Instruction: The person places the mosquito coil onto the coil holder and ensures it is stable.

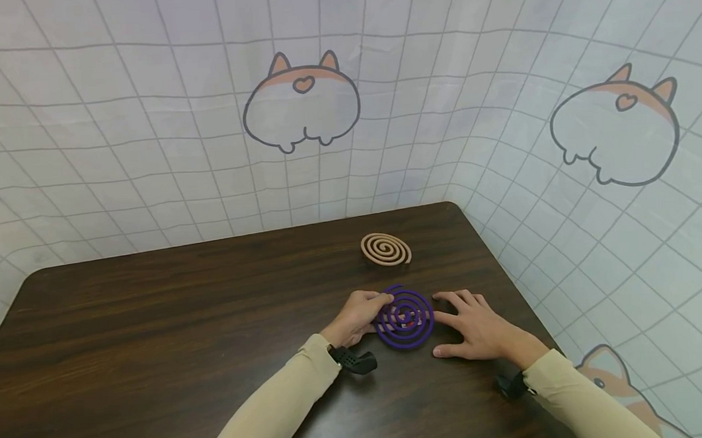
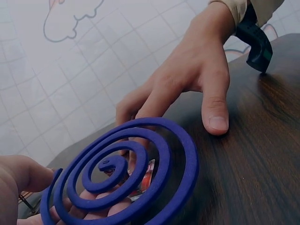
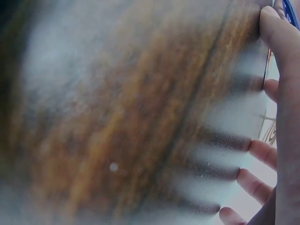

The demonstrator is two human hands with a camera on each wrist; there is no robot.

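A flat purple spiral mosquito coil (image 1: 405, 346) is tilted up off the table in my left hand (image 1: 362, 311). The left thumb pinches its outer ring (image 2: 190, 159) from above, and the other fingers show through the gaps underneath. Just right of the coil, my right hand (image 1: 478, 328) is spread palm down with fingers extended. In the left wrist view its foremost fingers reach behind the coil; whether they touch it I cannot tell. A small red and white item (image 2: 146, 180) shows partly through the rings, its kind unclear. Blurred tabletop fills most of the right wrist view, the right hand (image 3: 290, 117) at its edge.
Farther back on the dark wood-grain table (image 1: 154, 335) lies a tan spiral coil (image 1: 386, 249), seemingly raised a little. White grid-patterned cloth (image 1: 175, 155) with cartoon animals lines the back and right sides. Black bands (image 1: 354, 360) circle both wrists.
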